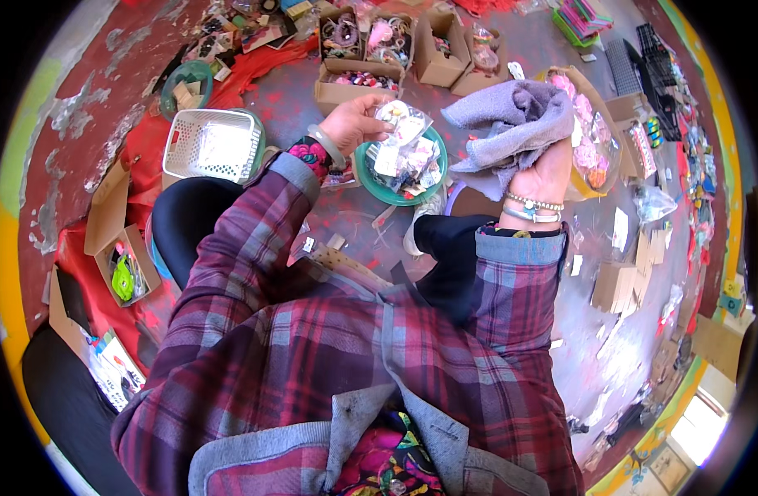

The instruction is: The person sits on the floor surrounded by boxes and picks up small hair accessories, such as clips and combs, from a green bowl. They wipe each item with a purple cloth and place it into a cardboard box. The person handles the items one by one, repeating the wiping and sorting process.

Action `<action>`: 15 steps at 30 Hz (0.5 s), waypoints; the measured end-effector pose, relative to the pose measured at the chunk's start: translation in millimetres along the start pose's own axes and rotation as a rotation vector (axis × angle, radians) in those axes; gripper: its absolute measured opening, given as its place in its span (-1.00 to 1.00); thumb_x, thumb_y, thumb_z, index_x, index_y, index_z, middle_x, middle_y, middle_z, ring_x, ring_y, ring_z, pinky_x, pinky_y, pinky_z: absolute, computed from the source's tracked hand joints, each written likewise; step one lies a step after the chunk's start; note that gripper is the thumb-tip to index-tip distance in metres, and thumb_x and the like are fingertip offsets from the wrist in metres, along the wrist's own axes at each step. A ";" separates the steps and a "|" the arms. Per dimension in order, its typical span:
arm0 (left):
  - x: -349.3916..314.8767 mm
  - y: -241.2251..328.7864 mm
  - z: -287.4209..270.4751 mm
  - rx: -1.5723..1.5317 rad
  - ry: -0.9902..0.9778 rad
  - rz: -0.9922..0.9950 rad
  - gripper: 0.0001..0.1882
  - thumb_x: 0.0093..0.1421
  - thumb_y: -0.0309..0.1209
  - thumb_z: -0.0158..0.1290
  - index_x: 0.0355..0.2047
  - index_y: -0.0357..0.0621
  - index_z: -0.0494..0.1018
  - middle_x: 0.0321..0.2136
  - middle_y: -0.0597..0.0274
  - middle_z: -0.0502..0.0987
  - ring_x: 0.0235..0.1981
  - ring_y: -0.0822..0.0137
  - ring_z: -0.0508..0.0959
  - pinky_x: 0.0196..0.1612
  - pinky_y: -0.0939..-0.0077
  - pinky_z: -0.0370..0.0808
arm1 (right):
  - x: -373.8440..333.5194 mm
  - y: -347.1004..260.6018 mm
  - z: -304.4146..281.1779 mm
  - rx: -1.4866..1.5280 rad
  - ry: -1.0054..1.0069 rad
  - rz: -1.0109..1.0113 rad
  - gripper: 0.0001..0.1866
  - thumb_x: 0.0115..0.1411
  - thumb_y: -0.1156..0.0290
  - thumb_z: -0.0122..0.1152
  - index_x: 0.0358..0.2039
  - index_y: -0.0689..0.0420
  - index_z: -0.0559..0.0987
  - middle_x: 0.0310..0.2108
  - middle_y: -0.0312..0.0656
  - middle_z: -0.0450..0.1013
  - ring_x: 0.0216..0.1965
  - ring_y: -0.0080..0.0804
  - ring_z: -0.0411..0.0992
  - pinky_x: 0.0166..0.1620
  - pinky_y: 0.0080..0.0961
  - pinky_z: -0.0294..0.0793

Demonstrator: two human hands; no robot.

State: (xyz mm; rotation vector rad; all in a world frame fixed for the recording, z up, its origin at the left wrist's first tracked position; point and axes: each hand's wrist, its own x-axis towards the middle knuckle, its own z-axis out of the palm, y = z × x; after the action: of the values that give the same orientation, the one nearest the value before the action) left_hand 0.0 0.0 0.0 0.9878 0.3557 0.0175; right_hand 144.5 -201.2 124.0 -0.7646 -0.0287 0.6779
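My left hand [356,128] is closed, thumb and fingers pinching a small clear plastic packet [402,122] with pale contents that I cannot make out. The packet hangs over a green round basin [382,192], which is heaped with more small clear packets [408,165]. On the right, a greyish-purple cloth [515,124] is draped over my right hand [544,172]. The cloth covers most of those fingers, which are wrapped under and behind it. Its folded end points left, beside the basin's rim.
Beyond the basin stand open cardboard boxes [336,97] of small accessories. A white plastic basket [174,165] sits to the left. At right are a yellowish bag of pink items [598,136] and small brown cartons [614,285]. Paper scraps litter the floor.
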 end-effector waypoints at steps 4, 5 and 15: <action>-46.4 40.2 26.2 -0.130 0.038 0.066 -0.54 0.01 -0.69 -0.08 -0.03 -0.29 0.18 -0.20 0.14 0.39 -0.24 0.36 0.47 -0.21 0.63 0.46 | -21.5 6.8 19.2 -0.110 -0.055 -0.050 -0.68 0.16 0.16 -0.08 -0.22 0.12 0.44 -0.25 -0.19 0.43 -0.24 -0.32 0.39 -0.15 -0.39 0.40; -55.4 50.4 31.7 -0.115 0.058 0.079 -0.56 0.02 -0.70 -0.10 -0.04 -0.27 0.21 -0.19 0.15 0.39 -0.23 0.37 0.46 -0.18 0.62 0.46 | -24.8 8.6 26.9 -0.150 -0.024 -0.101 -0.68 0.16 0.16 -0.08 -0.22 0.12 0.44 -0.25 -0.20 0.43 -0.24 -0.32 0.39 -0.15 -0.39 0.40; -110.0 77.2 57.5 -0.142 0.031 -0.002 -0.69 0.14 -0.56 -0.14 -0.09 -0.36 0.22 -0.20 0.16 0.39 -0.21 0.36 0.45 -0.12 0.56 0.44 | -39.9 39.0 48.1 -0.867 -0.389 -0.246 -0.68 0.12 0.34 0.03 -0.13 0.18 0.36 -0.34 -0.28 0.40 -0.38 -0.62 0.35 -0.38 -0.67 0.34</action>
State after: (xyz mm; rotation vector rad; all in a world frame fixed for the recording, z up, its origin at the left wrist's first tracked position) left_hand -75.1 -23.1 123.3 0.8472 0.3788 0.0562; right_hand 78.8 -173.6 142.4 -1.4155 -0.8019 0.5580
